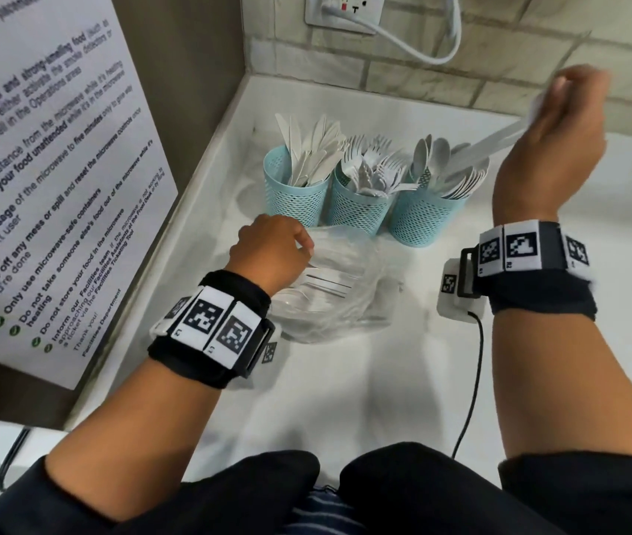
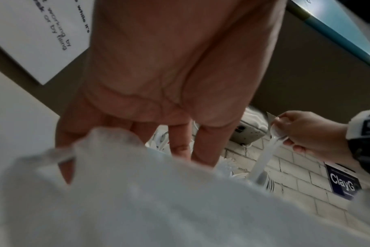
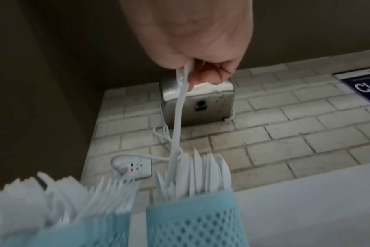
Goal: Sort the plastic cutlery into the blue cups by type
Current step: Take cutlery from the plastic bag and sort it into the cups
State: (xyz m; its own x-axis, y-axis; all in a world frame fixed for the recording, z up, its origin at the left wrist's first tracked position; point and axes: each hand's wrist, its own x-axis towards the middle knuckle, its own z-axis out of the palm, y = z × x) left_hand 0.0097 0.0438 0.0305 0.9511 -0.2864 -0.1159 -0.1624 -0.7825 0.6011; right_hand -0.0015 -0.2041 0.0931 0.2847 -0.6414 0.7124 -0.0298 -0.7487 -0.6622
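Note:
Three blue mesh cups stand in a row on the white counter: the left cup holds knives, the middle cup forks, the right cup spoons. My right hand is raised above the right cup and pinches a white plastic spoon by its upper end. The spoon's lower end reaches down among the spoons in that cup. My left hand grips the top of a clear plastic bag that lies in front of the cups with cutlery inside.
A panel with a printed notice closes the left side. A tiled wall with a socket and white cable stands behind the cups. A black cable crosses the counter on the right. A metal box hangs on the wall.

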